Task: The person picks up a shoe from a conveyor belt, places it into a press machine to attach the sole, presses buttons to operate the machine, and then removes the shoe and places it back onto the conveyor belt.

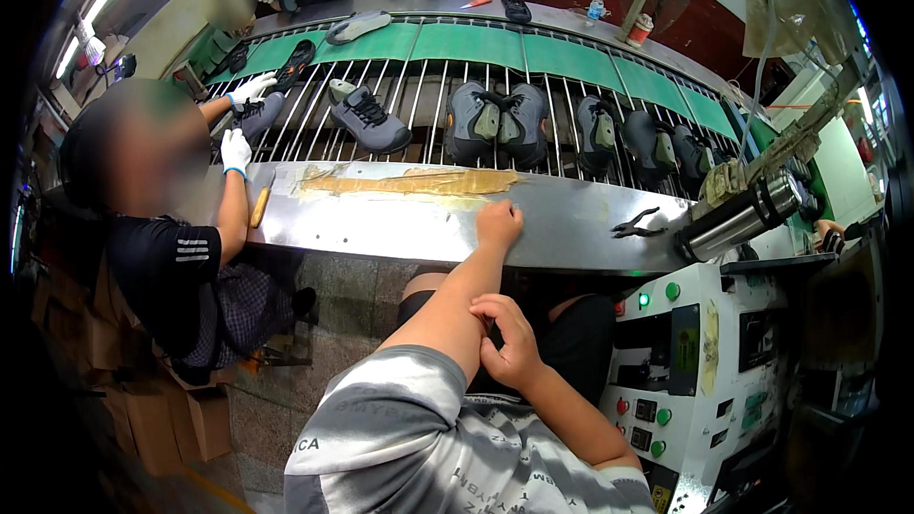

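My left hand [500, 224] rests in a loose fist on the bare metal ledge [562, 214], with nothing seen in it. Across my body, my right hand [511, 341] touches my left forearm with bent fingers, thumb apart; it holds no object. Beyond the ledge, a grey sneaker with black laces [369, 120] lies on the roller conveyor [424, 100]. A pair of grey shoes [473, 122] stands side by side, straight ahead of my left hand. Brown tape [409, 181] covers part of the ledge just left of that hand.
At left, a co-worker's gloved hands [235, 148] handle a grey shoe [259, 114]. A yellow-handled tool [259, 207] lies nearby. On the right are black pliers [640, 224], a steel flask [743, 219], more shoes [650, 145] and a machine panel with buttons [666, 352]. Others work across the conveyor.
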### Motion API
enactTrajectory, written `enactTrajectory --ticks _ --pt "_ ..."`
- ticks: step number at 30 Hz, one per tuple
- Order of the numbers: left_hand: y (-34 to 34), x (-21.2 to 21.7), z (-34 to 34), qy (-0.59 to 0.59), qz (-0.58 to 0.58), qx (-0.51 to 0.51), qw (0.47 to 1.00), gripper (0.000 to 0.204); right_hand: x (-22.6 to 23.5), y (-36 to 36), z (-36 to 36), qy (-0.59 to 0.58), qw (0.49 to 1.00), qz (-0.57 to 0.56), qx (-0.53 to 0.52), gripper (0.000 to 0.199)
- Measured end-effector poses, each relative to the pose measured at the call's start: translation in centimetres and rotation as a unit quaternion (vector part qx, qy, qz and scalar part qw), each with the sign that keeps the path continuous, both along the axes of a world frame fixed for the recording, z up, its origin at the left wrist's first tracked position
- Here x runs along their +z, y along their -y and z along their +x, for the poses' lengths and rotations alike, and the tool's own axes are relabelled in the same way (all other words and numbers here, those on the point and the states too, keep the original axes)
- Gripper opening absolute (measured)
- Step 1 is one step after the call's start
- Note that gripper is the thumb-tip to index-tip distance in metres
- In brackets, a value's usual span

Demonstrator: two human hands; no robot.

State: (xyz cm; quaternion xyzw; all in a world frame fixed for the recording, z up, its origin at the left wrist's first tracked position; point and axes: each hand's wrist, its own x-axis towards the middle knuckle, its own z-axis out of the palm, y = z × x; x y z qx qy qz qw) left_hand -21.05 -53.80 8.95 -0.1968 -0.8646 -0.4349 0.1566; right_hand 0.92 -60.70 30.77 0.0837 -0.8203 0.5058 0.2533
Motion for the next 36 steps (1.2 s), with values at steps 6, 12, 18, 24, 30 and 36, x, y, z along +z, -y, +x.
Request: enactTrajectory --ticks 6,12,18,24,30,36 --pt "0.2 0.1 -0.1 0.011 0.009 0.0 1.0 0.018 -1.4 -0.1 1.0 0.174 0.983 -0.046 0.027 0.036" --pt "0.5 0.4 -0.3 0.017 0.004 -0.004 1.0 0.018 -0.1 0.0 -0.8 0.063 0.996 0.065 -0.006 0.037" --pt "0.6 0.4 -0.6 0.043 0.011 -0.003 0.999 0.018 -1.1 0.9 0.1 0.082 0.997 0.0 -0.005 0.036" --pt "0.7 0.5 -0.7 0.052 0.022 0.004 0.998 0.018 0.7 1.5 0.1 0.048 0.997 -0.007 0.062 0.047" --pt "0.8 0.5 -0.8 0.057 0.013 0.013 0.998 0.018 -0.8 1.0 -0.5 0.049 0.998 0.046 0.004 0.043" --pt "0.8 0.2 -0.7 0.058 0.027 0.013 0.998 0.018 -1.9 0.4 1.1 0.06 0.997 -0.018 0.035 0.039"
